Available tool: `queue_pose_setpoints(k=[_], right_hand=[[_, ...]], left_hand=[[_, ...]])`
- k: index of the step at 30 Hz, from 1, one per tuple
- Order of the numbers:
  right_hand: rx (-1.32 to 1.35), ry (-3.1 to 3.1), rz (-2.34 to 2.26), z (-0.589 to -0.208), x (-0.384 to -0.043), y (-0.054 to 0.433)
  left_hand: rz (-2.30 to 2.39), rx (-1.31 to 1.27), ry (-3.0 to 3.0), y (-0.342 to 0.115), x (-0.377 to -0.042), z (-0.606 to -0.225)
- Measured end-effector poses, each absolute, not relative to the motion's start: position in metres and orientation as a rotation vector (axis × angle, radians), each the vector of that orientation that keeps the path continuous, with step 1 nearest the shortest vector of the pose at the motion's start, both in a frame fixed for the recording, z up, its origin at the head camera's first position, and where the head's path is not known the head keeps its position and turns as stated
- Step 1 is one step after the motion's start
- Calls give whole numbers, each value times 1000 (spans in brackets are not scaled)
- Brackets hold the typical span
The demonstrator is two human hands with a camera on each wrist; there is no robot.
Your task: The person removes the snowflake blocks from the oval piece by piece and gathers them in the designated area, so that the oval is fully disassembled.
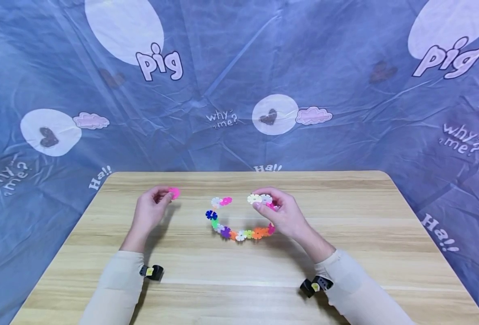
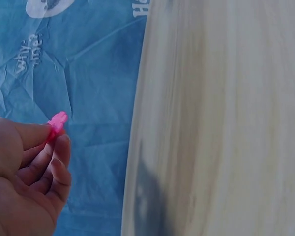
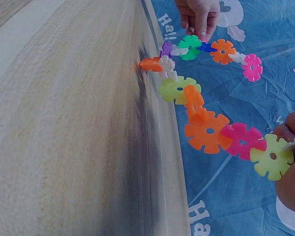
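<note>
My left hand [image 1: 150, 210] pinches a single pink snowflake disc [image 1: 175, 193] between thumb and fingers, above the left part of the table. In the left wrist view the same pink disc [image 2: 57, 123] juts past the fingertips. A chain of interlocking snowflake discs [image 1: 241, 235] in several colours curves like an open ring. My right hand [image 1: 282, 212] grips it at one end, by pale yellow and whitish discs. The other end finishes in a pink disc [image 1: 226, 201], apart from the left hand. Some discs behind the right fingers are hidden.
The wooden table [image 1: 223, 280] has a far edge just beyond the hands. Behind it hangs a blue printed cloth [image 1: 207, 54]. Each wrist carries a small black camera, one on the left [image 1: 154, 272] and one on the right [image 1: 315, 286].
</note>
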State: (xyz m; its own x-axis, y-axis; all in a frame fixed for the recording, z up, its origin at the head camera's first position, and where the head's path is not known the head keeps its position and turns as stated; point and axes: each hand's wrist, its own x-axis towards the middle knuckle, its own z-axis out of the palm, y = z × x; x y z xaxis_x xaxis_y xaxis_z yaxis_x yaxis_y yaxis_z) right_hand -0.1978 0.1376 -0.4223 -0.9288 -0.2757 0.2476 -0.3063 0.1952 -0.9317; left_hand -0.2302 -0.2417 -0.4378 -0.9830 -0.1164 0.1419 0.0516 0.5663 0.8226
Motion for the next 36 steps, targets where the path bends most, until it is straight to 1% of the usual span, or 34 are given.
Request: queue_pose_setpoints(k=[21,36], right_hand=[[593,-2408,1868,-424,-197,138],[584,-2416,1887,-423,-196,135]], left_hand=[[-1214,178,-2740,-266,-240,-453],[-1070,227,-2843,-283,-243,-455]])
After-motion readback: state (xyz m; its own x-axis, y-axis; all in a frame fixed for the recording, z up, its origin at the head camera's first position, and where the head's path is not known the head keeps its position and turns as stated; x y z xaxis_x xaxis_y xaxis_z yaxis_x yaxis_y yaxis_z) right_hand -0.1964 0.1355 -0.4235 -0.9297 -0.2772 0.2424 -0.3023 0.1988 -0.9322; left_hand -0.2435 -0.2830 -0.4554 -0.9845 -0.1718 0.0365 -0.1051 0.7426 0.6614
